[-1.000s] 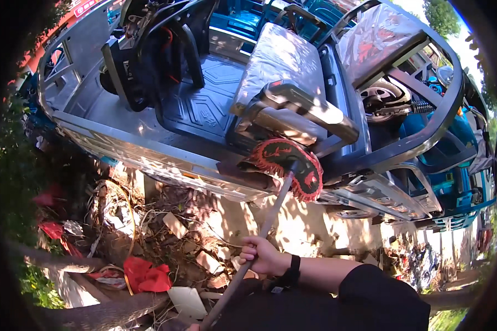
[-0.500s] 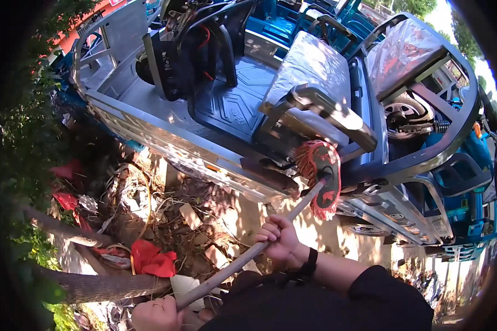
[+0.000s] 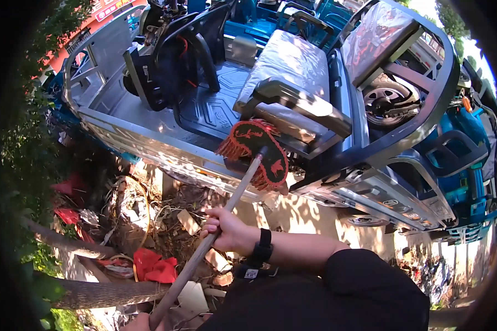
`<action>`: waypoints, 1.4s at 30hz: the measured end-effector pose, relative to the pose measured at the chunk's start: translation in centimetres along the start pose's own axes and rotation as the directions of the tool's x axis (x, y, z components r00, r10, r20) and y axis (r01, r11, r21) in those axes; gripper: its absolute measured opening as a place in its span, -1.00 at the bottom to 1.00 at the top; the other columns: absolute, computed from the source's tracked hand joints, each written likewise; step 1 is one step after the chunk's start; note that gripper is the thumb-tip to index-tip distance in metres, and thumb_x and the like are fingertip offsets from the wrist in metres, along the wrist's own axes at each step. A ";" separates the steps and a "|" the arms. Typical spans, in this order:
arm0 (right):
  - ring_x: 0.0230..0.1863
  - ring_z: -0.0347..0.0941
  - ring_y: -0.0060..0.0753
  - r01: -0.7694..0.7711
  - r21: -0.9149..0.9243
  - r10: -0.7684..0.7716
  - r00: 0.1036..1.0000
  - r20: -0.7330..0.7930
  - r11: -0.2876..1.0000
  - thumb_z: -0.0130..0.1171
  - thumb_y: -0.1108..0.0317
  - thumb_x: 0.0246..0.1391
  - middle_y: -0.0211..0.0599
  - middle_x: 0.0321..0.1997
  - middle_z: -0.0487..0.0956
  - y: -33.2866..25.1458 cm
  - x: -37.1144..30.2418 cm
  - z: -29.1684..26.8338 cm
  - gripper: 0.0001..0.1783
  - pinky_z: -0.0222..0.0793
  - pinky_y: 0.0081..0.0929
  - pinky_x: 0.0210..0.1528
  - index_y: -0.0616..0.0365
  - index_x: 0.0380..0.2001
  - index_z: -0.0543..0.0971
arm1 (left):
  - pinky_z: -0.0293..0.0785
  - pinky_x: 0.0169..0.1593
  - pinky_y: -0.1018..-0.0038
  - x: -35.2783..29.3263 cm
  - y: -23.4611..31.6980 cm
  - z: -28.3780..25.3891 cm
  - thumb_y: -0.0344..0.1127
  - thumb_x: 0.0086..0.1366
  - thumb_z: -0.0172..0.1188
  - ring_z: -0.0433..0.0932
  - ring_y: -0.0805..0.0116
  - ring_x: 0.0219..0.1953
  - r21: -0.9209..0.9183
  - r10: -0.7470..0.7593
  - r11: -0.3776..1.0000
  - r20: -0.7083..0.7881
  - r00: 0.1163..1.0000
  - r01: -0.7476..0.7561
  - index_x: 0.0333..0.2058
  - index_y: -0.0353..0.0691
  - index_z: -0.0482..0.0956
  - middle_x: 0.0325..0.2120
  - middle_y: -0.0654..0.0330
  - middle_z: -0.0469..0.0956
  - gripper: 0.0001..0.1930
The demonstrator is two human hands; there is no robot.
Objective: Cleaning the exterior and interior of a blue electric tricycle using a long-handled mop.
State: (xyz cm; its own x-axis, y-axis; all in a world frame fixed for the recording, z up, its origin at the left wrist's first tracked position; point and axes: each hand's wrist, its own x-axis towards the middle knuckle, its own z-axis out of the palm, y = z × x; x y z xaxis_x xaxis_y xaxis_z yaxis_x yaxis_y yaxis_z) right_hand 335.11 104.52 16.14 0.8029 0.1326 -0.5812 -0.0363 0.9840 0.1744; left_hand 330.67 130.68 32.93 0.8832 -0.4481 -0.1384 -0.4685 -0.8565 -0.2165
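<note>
Free above floor (image 3: 212, 115), between front shield (image 3: 175, 69) and seat (image 3: 290, 62). Obstructed beyond mop head (image 3: 270, 163) by armrest (image 3: 301, 102) and rail (image 3: 149, 140). Free over ground (image 3: 295, 214) from right hand (image 3: 226, 231) to vehicle (image 3: 384, 199), save for handle (image 3: 238, 193). Narrowed, seemingly, near left hand (image 3: 140, 323) by trunk (image 3: 110, 294).

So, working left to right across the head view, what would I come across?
Small red scrap → larger crumpled red cloth or plastic → red-fringed mop head → wheel with a metallic rim → small orange light or reflector.
</note>
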 end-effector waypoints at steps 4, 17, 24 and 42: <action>-0.75 -0.05 -0.62 0.061 -0.004 -0.061 0.998 0.010 0.998 -0.14 0.36 0.11 -0.58 -0.82 0.02 -2.5 -2.5 -0.8 -0.71 0.11 -0.58 -0.56 0.01 -0.65 0.11 | 0.31 -0.52 0.25 1.5 1.8 -0.9 -0.19 -0.05 0.21 0.43 0.04 -0.58 -0.051 0.154 0.987 -0.012 0.988 -0.154 -0.55 -0.17 0.45 -0.68 0.06 0.43 -0.80; -0.73 0.00 -0.58 0.031 0.056 -0.028 0.998 -0.056 0.998 -0.15 0.35 0.11 -0.53 -0.77 0.07 -3.8 -4.6 -1.9 -0.76 0.18 -0.52 -0.53 0.03 -0.60 0.13 | 0.31 -0.52 0.26 0.8 3.3 -3.0 -0.18 -0.06 0.21 0.44 0.07 -0.59 -0.071 0.198 0.978 -0.006 0.980 -0.198 -0.57 -0.17 0.43 -0.68 0.05 0.44 -0.79; -0.70 0.06 -0.58 -0.020 -0.127 0.012 0.998 -0.065 0.992 -0.11 0.37 0.09 -0.53 -0.77 0.09 -2.8 -4.1 0.3 -0.80 0.22 -0.50 -0.48 0.04 -0.55 0.14 | 0.31 -0.53 0.29 -0.7 3.5 -4.2 -0.21 -0.05 0.22 0.44 0.06 -0.59 -0.145 0.101 0.986 0.114 0.988 -0.084 -0.46 -0.23 0.51 -0.66 0.03 0.45 -0.77; -0.67 0.10 -0.59 -0.016 0.163 -0.003 0.994 0.112 0.987 -0.14 0.41 0.11 -0.50 -0.78 0.14 -6.7 -10.2 -1.1 -0.68 0.25 -0.53 -0.39 0.12 -0.72 0.18 | 0.17 -0.42 0.38 0.5 7.2 -10.2 -0.27 -0.45 0.35 0.32 0.19 -0.47 0.080 0.330 0.943 -0.338 0.881 -0.323 -0.42 -0.24 0.50 -0.65 0.20 0.36 -0.54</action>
State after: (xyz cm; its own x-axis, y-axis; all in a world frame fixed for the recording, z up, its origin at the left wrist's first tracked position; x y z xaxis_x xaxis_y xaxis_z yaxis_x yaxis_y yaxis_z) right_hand 326.52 96.73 19.99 0.8648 0.1157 -0.4886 0.0483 0.9494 0.3103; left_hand 327.95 121.69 41.16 0.6309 -0.7643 0.1334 -0.7285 -0.6427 -0.2371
